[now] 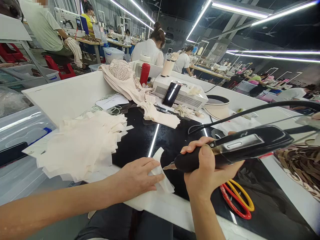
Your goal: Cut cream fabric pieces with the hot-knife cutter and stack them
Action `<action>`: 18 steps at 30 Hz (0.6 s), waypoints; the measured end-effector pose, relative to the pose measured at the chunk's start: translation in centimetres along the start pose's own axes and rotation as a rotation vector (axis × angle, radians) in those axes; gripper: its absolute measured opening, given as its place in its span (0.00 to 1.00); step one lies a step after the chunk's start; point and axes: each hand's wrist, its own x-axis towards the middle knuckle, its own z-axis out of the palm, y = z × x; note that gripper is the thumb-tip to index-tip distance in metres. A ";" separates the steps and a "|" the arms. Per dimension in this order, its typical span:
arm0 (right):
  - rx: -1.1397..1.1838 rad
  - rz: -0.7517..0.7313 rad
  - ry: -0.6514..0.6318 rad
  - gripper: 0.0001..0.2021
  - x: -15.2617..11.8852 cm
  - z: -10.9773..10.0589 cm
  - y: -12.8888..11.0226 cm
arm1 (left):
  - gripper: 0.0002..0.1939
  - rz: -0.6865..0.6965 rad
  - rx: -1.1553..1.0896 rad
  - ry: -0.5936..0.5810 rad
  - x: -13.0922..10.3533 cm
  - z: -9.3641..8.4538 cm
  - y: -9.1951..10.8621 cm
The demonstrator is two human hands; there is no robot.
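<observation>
Centre of frame: the left hand (pixel 138 176) grips a short, pale cream fabric strip (pixel 168 185), its bent fingers laid across the middle. The strip lies over the near edge of a glossy black sheet (pixel 136 141) on a white table (pixel 180 213). Presumably the fingers steady it, leaving both ends free. The right hand (pixel 207 166) is closed around a black handheld tool with a pointed metal tip (pixel 235 146), thumb on top. The tip is at the strip's right edge; whether it touches, I cannot tell. The tool slopes up to the right, probably so the point meets the fabric low while its bulky body clears the table.

Left of frame: a loose heap of cream fabric pieces (pixel 82 145), likely placed within easy reach of the left hand.

Obstructions: a black cable (pixel 240 115) arcs across the right side above the tool and could snag. A red loop (pixel 246 216) and a yellow loop (pixel 251 204) lie just right of the right forearm.

Upper centre: a black smartphone (pixel 172 94) leans on a white vented box (pixel 181 90); a red bottle (pixel 145 74) stands left of them. Right edge: heaped brown strips (pixel 297 165).
</observation>
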 end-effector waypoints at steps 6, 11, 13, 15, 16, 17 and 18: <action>-0.019 0.015 -0.029 0.24 -0.3 0.0 0.0 | 0.31 -0.043 0.027 -0.023 -0.5 -0.2 1.7; -0.015 0.002 -0.035 0.25 -0.3 -0.2 0.0 | 0.19 -0.045 -0.008 0.033 0.3 -0.9 0.6; -0.023 0.000 -0.039 0.26 -0.3 -0.3 0.1 | 0.09 -0.013 -0.045 0.031 1.2 -1.3 -0.9; -0.024 0.006 -0.042 0.26 -0.4 -0.3 0.2 | 0.10 0.054 -0.113 0.000 2.3 -1.5 -2.5; -0.023 0.009 -0.044 0.27 -0.4 -0.3 0.2 | 0.13 0.089 -0.153 -0.031 2.8 -1.6 -3.2; -0.019 0.012 -0.046 0.27 -0.4 -0.3 0.2 | 0.15 0.114 -0.191 -0.066 3.2 -1.6 -3.9; -0.015 0.013 -0.049 0.28 -0.4 -0.3 0.2 | 0.17 0.129 -0.224 -0.102 3.4 -1.6 -4.4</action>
